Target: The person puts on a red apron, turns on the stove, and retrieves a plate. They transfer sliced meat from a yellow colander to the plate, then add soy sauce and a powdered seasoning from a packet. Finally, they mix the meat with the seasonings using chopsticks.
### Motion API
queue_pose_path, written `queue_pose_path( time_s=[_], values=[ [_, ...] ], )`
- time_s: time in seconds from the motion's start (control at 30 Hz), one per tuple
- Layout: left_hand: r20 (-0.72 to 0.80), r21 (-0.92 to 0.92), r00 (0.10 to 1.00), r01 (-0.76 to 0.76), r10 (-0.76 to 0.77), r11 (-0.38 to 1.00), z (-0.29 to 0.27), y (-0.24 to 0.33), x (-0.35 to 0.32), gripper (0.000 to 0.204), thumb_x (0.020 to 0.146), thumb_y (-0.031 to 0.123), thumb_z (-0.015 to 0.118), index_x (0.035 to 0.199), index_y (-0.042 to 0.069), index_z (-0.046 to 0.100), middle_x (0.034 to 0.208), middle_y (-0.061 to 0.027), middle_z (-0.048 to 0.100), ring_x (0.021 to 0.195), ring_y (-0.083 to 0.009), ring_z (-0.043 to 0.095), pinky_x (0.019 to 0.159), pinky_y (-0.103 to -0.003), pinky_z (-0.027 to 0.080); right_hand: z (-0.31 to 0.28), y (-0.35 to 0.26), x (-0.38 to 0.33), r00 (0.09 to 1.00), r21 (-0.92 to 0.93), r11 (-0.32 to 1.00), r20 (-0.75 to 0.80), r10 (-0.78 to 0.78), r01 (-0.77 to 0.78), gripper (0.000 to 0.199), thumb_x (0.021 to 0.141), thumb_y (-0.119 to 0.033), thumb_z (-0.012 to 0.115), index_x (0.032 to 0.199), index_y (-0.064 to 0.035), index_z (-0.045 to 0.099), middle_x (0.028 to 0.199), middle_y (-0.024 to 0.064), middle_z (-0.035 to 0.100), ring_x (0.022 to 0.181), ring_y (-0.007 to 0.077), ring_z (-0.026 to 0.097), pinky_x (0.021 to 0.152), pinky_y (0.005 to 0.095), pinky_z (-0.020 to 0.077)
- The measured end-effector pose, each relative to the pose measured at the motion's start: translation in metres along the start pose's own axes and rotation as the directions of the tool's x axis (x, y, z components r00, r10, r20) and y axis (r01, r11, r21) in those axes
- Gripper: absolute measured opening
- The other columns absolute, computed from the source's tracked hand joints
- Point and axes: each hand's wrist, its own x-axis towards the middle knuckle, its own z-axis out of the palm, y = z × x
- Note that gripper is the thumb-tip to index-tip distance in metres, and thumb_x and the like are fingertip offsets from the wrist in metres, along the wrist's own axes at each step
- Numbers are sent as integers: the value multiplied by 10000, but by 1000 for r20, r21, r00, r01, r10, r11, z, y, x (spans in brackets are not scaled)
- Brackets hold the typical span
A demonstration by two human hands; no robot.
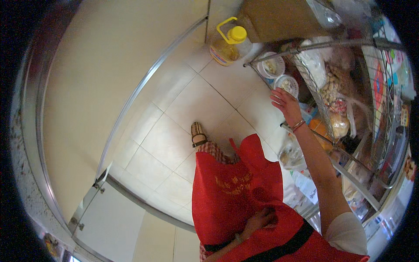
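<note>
My right hand (284,103) reaches out with fingers apart toward a lower tier of a wire rack (345,43), just below a small white bowl (286,84) holding pale pieces; it holds nothing. A second white bowl (270,66) sits just behind it. My left hand (260,219) rests against my red apron (238,187) at my waist, fingers curled on the cloth. I cannot tell whether it grips the fabric.
A yellow-capped jug of cooking oil (228,43) stands on the tiled floor (192,105) by the rack's corner. The rack holds bags of peanuts (331,85), bread-like items and packets. A cardboard box (279,17) sits behind. My sandalled foot (198,133) is on the tiles.
</note>
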Motion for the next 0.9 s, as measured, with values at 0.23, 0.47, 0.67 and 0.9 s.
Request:
queue_pose_path(
  time_s=[0.23,0.47,0.67,0.9],
  values=[
    [-223,186,931,-249,288,950,-55,71,-5,569,793,481,630,1213,102,570,1223,-155,521,1076,-356,551,875,-417,488,72,-41,46,992,-8,999,116,-44,46,433,958,-313,511,1271,-14,489,1243,146,569,1069,254,598,880,367,511],
    [-190,313,877,-372,441,874,-66,40,35,407,888,321,565,1209,71,560,1228,-169,521,1063,-378,553,851,-417,496,72,-28,76,996,44,999,85,-29,26,380,954,-316,519,1184,-14,526,1158,131,604,1038,269,612,846,362,528],
    [-98,333,908,-355,407,874,-127,41,67,403,889,310,562,1209,66,557,1226,-174,521,1064,-382,550,855,-420,492,-78,38,161,900,-646,703,-58,-432,296,381,931,-276,544,1240,-58,496,1246,107,546,1048,280,603,887,382,505],
    [-62,374,916,-348,397,860,-172,13,125,398,890,297,558,1209,59,553,1223,-180,522,1065,-387,547,859,-424,487,-154,3,196,708,-742,671,-475,-523,-3,416,927,-272,536,1294,-88,473,1304,109,510,1068,284,592,911,393,486]
  ],
)
